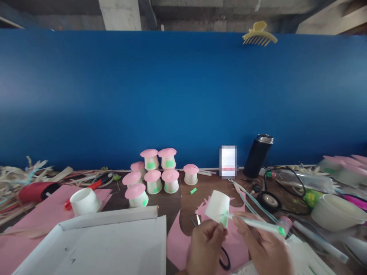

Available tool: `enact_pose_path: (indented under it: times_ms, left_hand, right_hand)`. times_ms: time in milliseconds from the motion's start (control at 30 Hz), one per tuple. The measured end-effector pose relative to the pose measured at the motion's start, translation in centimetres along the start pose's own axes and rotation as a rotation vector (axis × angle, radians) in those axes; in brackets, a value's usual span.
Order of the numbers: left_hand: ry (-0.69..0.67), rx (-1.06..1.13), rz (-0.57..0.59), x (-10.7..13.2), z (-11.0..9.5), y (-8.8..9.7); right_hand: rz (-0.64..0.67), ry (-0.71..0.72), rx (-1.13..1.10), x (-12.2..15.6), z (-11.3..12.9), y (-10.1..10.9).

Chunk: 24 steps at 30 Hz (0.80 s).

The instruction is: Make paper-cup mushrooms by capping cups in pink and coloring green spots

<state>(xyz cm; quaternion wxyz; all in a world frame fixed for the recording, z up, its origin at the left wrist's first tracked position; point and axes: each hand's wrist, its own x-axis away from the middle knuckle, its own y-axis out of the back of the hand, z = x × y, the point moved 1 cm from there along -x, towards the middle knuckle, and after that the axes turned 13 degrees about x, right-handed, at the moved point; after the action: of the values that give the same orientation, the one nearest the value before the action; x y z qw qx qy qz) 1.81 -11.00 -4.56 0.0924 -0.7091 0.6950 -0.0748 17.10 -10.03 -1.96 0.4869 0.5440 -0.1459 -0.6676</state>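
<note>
My left hand (pixel 205 244) pinches a small white paper cup (pixel 217 206), held tilted with its base toward me. A small green piece sits on the cup's lower edge. My right hand (pixel 263 246) grips a thin white stick-like tool (pixel 258 224) with a green and pink end, its tip touching the green piece on the cup. Under both hands lie pink paper (pixel 180 240) and black-handled scissors (pixel 225 259).
Several white cups with pink caps (pixel 156 172) stand grouped by the blue wall. A white cardboard tray (pixel 94 244) lies at front left, a loose white cup (pixel 85 201) beside it. A black flask (pixel 258 156), a white bowl (pixel 335 212) and cables crowd the right.
</note>
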Motion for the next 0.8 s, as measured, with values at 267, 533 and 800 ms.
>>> enact_pose_path:
  times_ms: [267,533,800]
  left_hand:
    - [0.037,0.016,-0.01,0.06,0.16,-0.04]
    - [0.034,-0.004,-0.011,0.07,0.01,-0.14]
    - [0.021,0.016,0.005,0.06,-0.24,-0.2]
  right_hand:
    - [-0.013,0.013,-0.015,-0.07,0.11,-0.21]
    - [-0.053,0.009,0.008,-0.13,-0.07,-0.29]
    - [0.034,0.086,-0.124,-0.16,0.78,-0.27]
